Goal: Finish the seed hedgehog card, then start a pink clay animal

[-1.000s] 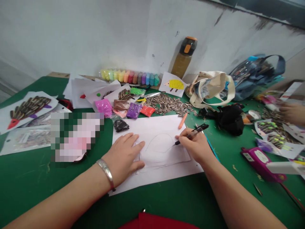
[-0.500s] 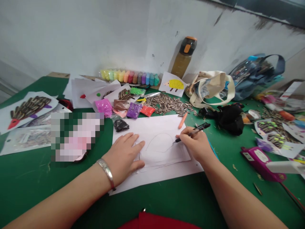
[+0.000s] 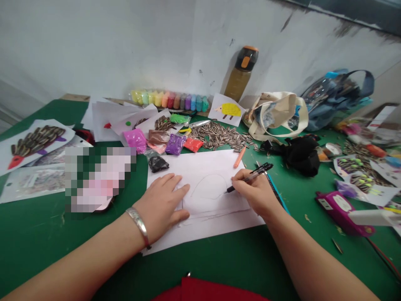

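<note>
A sheet of white paper (image 3: pixel 200 165) lies on the green table in front of me, with a thin rounded outline drawn on it. My left hand (image 3: pixel 164 200) rests flat on the sheet's left side, fingers spread. In my right hand (image 3: pixel 253 188) is a black pen (image 3: pixel 250 177), its tip on or just above the paper at the outline's lower right. An orange stick (image 3: pixel 239 157) lies at the sheet's upper right corner. Just beyond my left hand sits a small black packet (image 3: pixel 158 164).
Behind the paper are a pile of sunflower seeds (image 3: pixel 219 136), coloured clay packets (image 3: pixel 175 144) and a hedgehog drawing (image 3: pixel 226 109). A bottle (image 3: pixel 241 75) leans on the wall. To the right are a black cloth item (image 3: pixel 302 156) and a magenta device (image 3: pixel 340 213).
My right hand and the pen have shifted slightly left and down along the outline's right end. My left hand stays on the paper.
</note>
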Demonstrator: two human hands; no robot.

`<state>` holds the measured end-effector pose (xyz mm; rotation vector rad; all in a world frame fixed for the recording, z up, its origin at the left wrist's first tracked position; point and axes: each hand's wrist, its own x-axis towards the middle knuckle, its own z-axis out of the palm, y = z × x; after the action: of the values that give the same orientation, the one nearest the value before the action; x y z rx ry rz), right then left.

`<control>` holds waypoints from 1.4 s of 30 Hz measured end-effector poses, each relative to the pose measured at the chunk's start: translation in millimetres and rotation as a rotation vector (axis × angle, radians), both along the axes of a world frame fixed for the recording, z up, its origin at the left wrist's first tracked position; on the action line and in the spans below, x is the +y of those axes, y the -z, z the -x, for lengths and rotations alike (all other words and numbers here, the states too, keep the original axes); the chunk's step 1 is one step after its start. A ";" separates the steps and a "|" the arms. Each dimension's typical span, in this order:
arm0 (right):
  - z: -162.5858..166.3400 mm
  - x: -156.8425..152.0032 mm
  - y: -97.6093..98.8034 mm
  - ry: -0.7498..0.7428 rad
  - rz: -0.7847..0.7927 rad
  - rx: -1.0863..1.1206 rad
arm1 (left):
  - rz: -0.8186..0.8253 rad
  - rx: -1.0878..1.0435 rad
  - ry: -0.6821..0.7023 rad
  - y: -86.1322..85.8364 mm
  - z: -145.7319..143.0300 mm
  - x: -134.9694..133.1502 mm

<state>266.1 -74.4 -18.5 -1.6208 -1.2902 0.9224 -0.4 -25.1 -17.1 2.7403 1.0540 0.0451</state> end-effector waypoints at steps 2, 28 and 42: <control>2.6 -0.6 -3.2 -0.021 0.010 -0.009 | 0.017 0.028 -0.003 -4.6 -1.6 0.1; 2.2 0.7 -2.3 -0.040 0.059 -0.098 | 0.093 0.110 -0.017 -14.5 -5.5 0.3; -0.4 0.4 -1.4 -0.029 0.062 -0.085 | 0.068 0.085 -0.009 -9.1 -3.6 0.5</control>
<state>266.5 -74.0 -17.1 -1.7096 -1.3585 0.9279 3.2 -24.6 -8.1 2.6979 1.0698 -0.1045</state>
